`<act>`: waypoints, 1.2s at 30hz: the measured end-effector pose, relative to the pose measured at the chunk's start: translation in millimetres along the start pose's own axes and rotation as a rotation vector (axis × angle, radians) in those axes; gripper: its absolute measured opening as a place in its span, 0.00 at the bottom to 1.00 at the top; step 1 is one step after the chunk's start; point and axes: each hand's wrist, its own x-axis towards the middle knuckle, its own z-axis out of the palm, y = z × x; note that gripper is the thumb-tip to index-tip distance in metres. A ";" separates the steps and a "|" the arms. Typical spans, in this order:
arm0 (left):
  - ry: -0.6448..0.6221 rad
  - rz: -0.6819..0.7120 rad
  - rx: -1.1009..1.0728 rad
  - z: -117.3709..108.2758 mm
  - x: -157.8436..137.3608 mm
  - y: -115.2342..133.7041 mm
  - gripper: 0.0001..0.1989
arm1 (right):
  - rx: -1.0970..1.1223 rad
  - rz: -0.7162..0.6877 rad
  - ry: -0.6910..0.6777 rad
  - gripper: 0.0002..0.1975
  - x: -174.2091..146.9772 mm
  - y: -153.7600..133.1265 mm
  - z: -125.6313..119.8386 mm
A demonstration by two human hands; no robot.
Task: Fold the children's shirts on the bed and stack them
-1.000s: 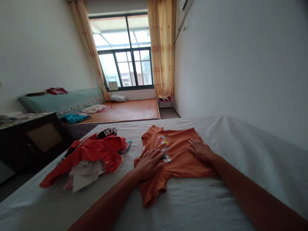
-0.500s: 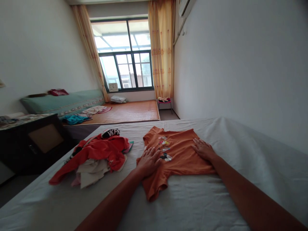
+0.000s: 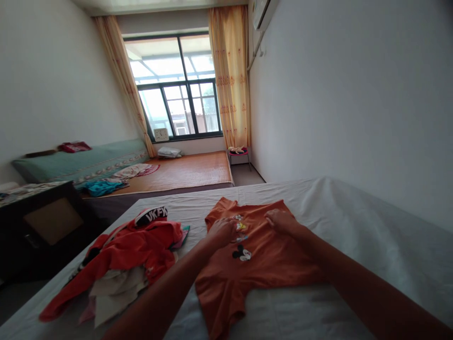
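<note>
An orange short-sleeved T-shirt (image 3: 262, 264) lies spread on the pale sheet, its neck end to the left and its hem to the right. Cartoon mouse and duck prints run down its chest. My left hand (image 3: 222, 231) is on the upper chest, close to the far sleeve, with bent fingers closed on the cloth. Further right, my right hand (image 3: 281, 222) has its fingers curled together on the shirt's far half. The fingertips of both hands are partly hidden. Left of the shirt sits a heap of clothes (image 3: 141, 245), with red, white and black pieces.
The white-sheeted bed (image 3: 300, 311) fills the foreground beside the right wall (image 3: 347, 104). Beyond it stands a mat-covered bed (image 3: 191, 170) with a blue cloth (image 3: 101, 187). A dark cabinet (image 3: 21, 222) is at left, and a small stool (image 3: 244, 153) stands below the curtain.
Both hands have gone from lying flat on the shirt to curled fingers, moving toward its far side. The right hand also shifted left. The view has tilted, so the bed things appear lower.
</note>
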 end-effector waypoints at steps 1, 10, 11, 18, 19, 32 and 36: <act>0.010 0.008 -0.001 4.2 14.3 -2.9 0.18 | 0.022 -0.051 0.002 0.18 9.9 -7.5 1.7; -0.037 -0.328 0.029 45.6 52.2 -64.0 0.30 | 0.063 0.227 0.054 0.28 40.9 42.1 54.6; -0.017 -0.399 0.035 46.5 52.4 -70.5 0.30 | 0.043 0.299 0.065 0.28 40.3 51.8 56.7; 0.182 -0.612 0.008 46.5 47.6 -84.7 0.21 | 0.053 0.358 0.155 0.20 60.1 61.8 29.3; 0.203 -0.639 0.000 46.2 45.7 -85.4 0.20 | 0.067 0.325 0.164 0.19 68.2 56.5 23.7; 0.367 -0.540 -0.160 37.4 31.5 -110.0 0.20 | 0.222 -0.004 0.090 0.09 163.8 -48.8 37.8; 0.454 -0.577 -0.131 27.4 29.2 -107.0 0.20 | 0.248 -0.040 0.142 0.13 166.7 -63.9 41.0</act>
